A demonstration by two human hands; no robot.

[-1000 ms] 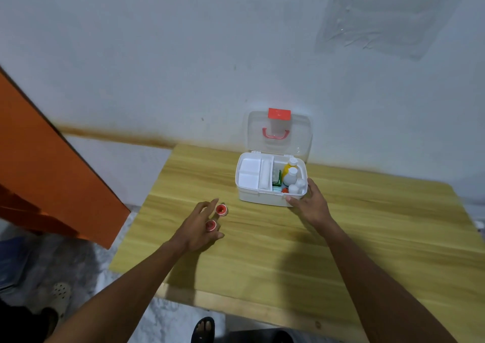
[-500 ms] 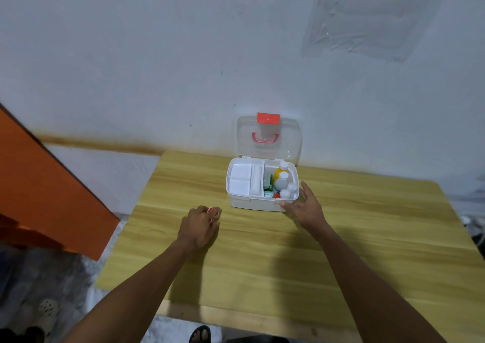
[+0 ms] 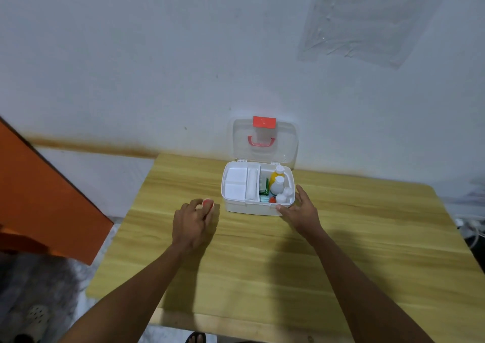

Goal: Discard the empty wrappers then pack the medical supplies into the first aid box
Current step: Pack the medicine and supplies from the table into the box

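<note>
Between the curled fingers of the left hand (image 3: 194,223) a small red-topped item (image 3: 207,202) is pinched, only its red cap and a sliver of pale body showing past the fingertips; what it is exactly cannot be told, and whether a second one is tucked inside the fist is hidden. The hand is closed fairly tight round it, just above the wooden table (image 3: 367,237) and a little to the left of the first aid box (image 3: 249,207). The right hand (image 3: 301,208) is spread flat and open, with nothing held, its fingertips laid against the near right corner of the box as a brace.

The box stands open near the far edge of the table, its clear lid (image 3: 265,139) leaning back at the wall. The left compartments (image 3: 235,182) look empty and white; the right side is already crowded with a yellow bottle (image 3: 277,176), white bottles (image 3: 284,194) and a green packet (image 3: 263,189).

For the step to be done well, the item should probably be carried over the near wall of the box and lowered into a free gap rather than dropped, so that the upright bottles are not knocked. The bracing hand is best kept on the corner while this is done, since the light box could slide. No loose wrappers can be seen on the table, so packing appears nearly complete.
</note>
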